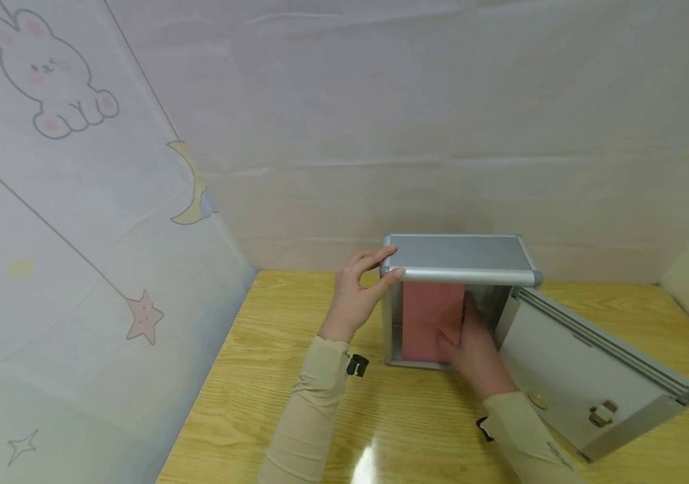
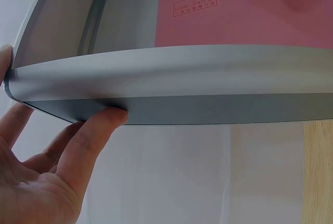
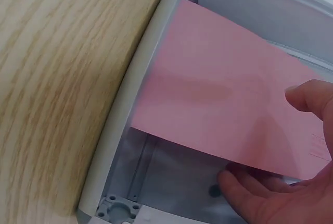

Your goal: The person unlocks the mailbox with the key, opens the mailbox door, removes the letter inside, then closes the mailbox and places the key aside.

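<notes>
A grey metal box with silver edges stands on the table, its front facing me. A flat pink envelope is inside, and a small red printed frame shows on it in the left wrist view. With my left hand I hold the box's upper left corner, thumb and fingers spread around it. My right hand reaches into the box at the envelope's right edge. Its thumb is raised in front of the pink face, apart from the other fingers, whose tips go behind the envelope's edge and are partly hidden.
The box's door swings wide to the right, with a metal lock on its inner face. Beneath is a wood-grain table. A pale cloth backdrop with a rabbit, moon and star rises behind and to the left.
</notes>
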`<state>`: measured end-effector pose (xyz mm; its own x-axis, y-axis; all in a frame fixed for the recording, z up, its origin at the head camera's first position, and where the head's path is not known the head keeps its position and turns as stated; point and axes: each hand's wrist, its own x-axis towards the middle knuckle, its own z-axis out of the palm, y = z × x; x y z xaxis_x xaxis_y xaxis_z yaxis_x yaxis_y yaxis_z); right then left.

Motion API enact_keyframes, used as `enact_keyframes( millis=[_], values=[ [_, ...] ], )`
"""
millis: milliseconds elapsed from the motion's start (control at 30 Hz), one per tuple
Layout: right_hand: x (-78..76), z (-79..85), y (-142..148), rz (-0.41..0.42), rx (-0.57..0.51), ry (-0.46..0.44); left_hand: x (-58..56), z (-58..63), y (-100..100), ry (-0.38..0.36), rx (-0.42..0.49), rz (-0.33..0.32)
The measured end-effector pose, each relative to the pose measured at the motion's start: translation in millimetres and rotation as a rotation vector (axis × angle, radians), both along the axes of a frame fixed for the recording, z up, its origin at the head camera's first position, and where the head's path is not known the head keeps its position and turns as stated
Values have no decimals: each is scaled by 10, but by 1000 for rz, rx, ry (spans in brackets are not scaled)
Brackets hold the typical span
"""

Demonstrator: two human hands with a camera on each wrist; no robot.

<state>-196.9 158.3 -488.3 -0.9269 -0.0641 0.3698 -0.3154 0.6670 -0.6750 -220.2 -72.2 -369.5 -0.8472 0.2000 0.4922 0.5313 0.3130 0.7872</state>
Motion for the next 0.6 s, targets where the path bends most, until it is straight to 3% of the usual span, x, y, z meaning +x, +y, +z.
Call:
enact_keyframes(
  millis=[233, 467, 600],
  values=[
    [-36, -47, 1, -7, -32, -23, 14, 10, 6, 7, 7, -2],
    [-1, -36, -5, -33, -62, -42, 201, 254, 30, -11, 4, -6],
    [13, -34, -20, -19, -162, -43, 248, 313, 31, -21, -6, -5]
  ],
)
